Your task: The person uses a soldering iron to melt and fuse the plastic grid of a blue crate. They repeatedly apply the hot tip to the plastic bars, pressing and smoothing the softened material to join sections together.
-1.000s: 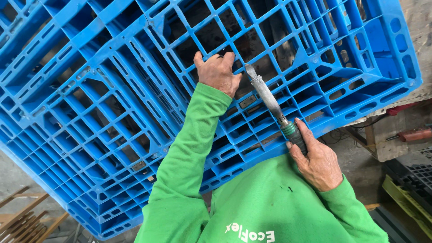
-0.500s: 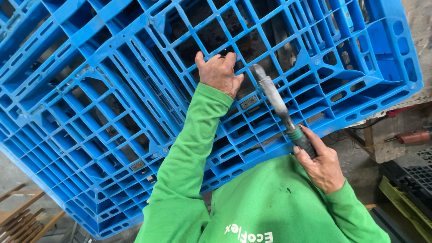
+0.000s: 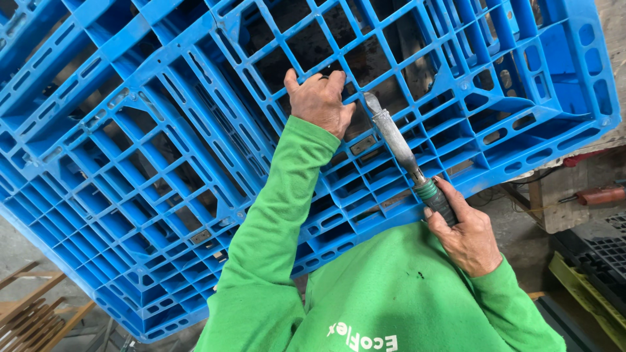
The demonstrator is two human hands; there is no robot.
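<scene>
Your left hand [image 3: 319, 101] grips a rib of the blue pallet [image 3: 163, 150], right hand [image 3: 466, 234] clamped on the tool's [image 3: 398, 146] handle, tip at the grid w/ no change to the plastic visible yet.

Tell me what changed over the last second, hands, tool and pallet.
The right hand drew the tool slightly down and right along the ribs, still gripping its green handle. The left hand kept hold of the blue pallet, which stayed propped as before.

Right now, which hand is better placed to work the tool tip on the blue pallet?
The right hand: it already grips the metal tool by its handle, tip at the blue pallet ribs. The left hand is busy gripping a rib beside the tip.
</scene>
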